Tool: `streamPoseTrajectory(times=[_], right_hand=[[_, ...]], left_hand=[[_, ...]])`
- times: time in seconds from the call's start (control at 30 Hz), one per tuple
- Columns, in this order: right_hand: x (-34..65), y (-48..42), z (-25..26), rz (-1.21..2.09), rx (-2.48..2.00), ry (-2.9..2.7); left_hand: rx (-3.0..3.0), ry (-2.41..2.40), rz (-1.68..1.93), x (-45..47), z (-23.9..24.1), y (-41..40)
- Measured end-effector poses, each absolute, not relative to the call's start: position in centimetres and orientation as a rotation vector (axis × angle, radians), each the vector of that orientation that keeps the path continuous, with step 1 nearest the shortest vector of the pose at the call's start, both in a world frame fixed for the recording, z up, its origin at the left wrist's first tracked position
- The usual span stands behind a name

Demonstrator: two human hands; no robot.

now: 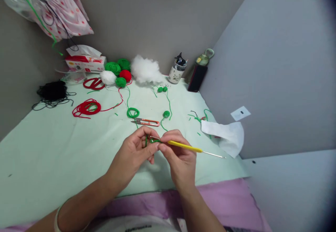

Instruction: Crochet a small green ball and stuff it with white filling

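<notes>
Above the near edge of a table (52, 162), a person's right hand (182, 158) is gripping a yellow-handled crochet hook (185, 146) while the left hand (133, 148) is pinching green yarn (155, 141) near its tip; orange snips (149, 122) are lying just beyond, yarn balls (112, 68) sitting by the far edge.

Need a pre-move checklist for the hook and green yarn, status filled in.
1. Yellow-handled hook held in the right hand: ok.
2. Green yarn held in the left hand: ok.
3. Hook tip caught in a yarn loop: cannot tell, too small.
4. Orange snips on the table, not held: ok.
5. Tabletop free of scraps: not ok, green bits lie about.
</notes>
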State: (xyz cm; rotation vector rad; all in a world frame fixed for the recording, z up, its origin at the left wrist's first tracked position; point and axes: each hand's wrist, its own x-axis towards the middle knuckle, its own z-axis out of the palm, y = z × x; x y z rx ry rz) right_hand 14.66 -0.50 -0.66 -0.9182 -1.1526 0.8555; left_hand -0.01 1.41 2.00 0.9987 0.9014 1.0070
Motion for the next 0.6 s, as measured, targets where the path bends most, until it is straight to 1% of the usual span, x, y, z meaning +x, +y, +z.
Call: streamPoseTrajectory(times=[0.13, 0.23, 0.3, 0.33, 0.37, 0.43, 0.47, 0.53, 0.57, 0.6], right_hand=[[15.7, -0.4, 0.5, 1.029, -0.857, -1.004], [16.9, -0.1, 1.3, 1.118, -0.834, -0.896], [17.5, 0.1, 1.6, 1.113, -0.845, -0.855], [17.7, 0.1, 1.6, 1.105, -0.849, -0.840], [17.8, 0.2, 1.6, 1.095, -0.854, -0.830], [17.7, 0.3, 1.3, 1.082, -0.868, -0.836], [17.5, 0.4, 1.2, 1.074, -0.876, -0.849], [17.1, 0.4, 0.8, 1.045, -0.892, -0.880], [16.8, 0.4, 0.7, 1.024, -0.899, -0.894], [16.5, 0.3, 0.7, 1.003, -0.903, -0.910]], left_hand=[[1.236, 0.898, 0.967, -1.6, 3.1, 2.6], [1.519, 1.048, 0.994, -5.6, 3.9, 5.3], [1.663, 1.280, 1.026, -9.3, 4.4, 7.6], [1.701, 1.468, 0.984, -11.3, 4.6, 8.6], [1.746, 1.676, 0.894, -12.9, 4.8, 9.4], [1.885, 1.861, 0.660, -14.9, 5.0, 9.8], [1.921, 1.813, 0.646, -15.0, 5.1, 9.4], [1.814, 1.591, 0.907, -13.2, 5.2, 7.7], [1.703, 1.388, 0.890, -11.5, 5.3, 6.6], [1.548, 1.180, 0.954, -9.5, 5.3, 5.4]])
